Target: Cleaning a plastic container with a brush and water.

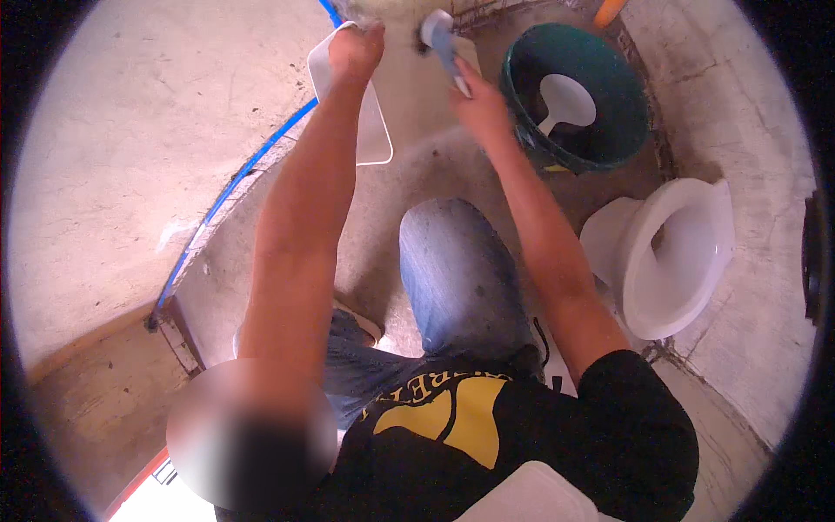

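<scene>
My left hand (357, 52) is closed on the upper end of a translucent rectangular plastic tray (374, 130) with a white rim, tilted close to the left wall. My forearm and hand cover part of it. To the right of it, my right hand (481, 106) grips the handle of a scrub brush (442, 43) with a pale blue and white body. The brush's dark bristles face left, near the surface at the far end, slightly blurred; whether they touch it I cannot tell.
A dark green bucket (519, 65) with a white dipper (570, 100) in it stands right of my right hand. Nearer is a white toilet bowl (637, 291). A blue pipe (228, 198) runs along the left wall's base. An orange pipe (609, 12) shows at the far right.
</scene>
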`<action>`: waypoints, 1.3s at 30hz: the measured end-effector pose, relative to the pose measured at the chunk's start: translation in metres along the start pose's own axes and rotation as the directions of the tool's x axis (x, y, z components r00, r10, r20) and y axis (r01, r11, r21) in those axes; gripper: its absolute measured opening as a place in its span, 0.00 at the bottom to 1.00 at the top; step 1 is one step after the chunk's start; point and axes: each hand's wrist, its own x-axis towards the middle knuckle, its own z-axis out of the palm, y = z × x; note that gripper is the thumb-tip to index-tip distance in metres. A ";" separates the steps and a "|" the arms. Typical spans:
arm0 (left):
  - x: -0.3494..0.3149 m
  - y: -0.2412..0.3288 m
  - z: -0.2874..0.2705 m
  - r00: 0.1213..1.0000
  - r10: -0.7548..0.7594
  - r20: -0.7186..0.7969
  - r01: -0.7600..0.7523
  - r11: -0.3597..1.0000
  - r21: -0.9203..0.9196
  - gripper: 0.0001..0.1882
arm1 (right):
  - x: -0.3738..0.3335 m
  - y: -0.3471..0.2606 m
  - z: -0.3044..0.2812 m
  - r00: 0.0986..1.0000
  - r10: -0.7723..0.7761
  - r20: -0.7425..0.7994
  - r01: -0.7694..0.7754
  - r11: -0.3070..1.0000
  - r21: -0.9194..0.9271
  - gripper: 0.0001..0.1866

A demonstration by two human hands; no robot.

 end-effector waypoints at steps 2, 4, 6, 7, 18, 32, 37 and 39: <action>0.010 -0.023 -0.014 0.990 -0.129 0.054 0.132 0.989 -0.061 0.33 | -0.026 -0.058 0.015 0.956 -0.291 0.045 0.289 0.956 0.053 0.30; 0.004 -0.045 -0.017 0.997 -0.030 0.071 0.033 0.998 -0.046 0.35 | -0.024 -0.032 0.023 0.954 -0.299 -0.026 0.300 0.952 0.062 0.30; -0.012 -0.007 -0.005 0.995 0.081 -0.058 -0.083 0.996 -0.024 0.35 | 0.003 0.023 0.018 0.947 -0.286 -0.150 0.293 0.956 0.030 0.29; -0.021 0.002 0.000 0.993 0.108 -0.042 -0.109 0.993 -0.034 0.35 | 0.010 0.050 0.017 0.972 -0.164 -0.166 0.153 0.985 -0.075 0.30; -0.054 -0.068 -0.037 0.986 -0.094 -0.137 0.037 0.928 -0.370 0.26 | 0.006 0.018 0.046 0.994 -0.111 0.021 0.113 0.972 -0.207 0.32; -0.070 -0.072 -0.038 0.999 -0.014 -0.040 0.004 0.972 -0.237 0.26 | 0.010 0.027 0.018 0.996 0.024 0.085 -0.011 0.988 -0.157 0.33; -0.079 -0.109 -0.052 0.998 -0.040 -0.038 0.016 0.867 -0.498 0.23 | -0.056 -0.043 0.023 0.947 -0.182 0.265 0.192 0.981 -0.013 0.32; -0.081 -0.093 -0.049 0.997 -0.057 -0.044 0.031 0.890 -0.456 0.24 | -0.021 0.019 0.034 0.993 -0.002 0.115 0.015 0.994 -0.110 0.30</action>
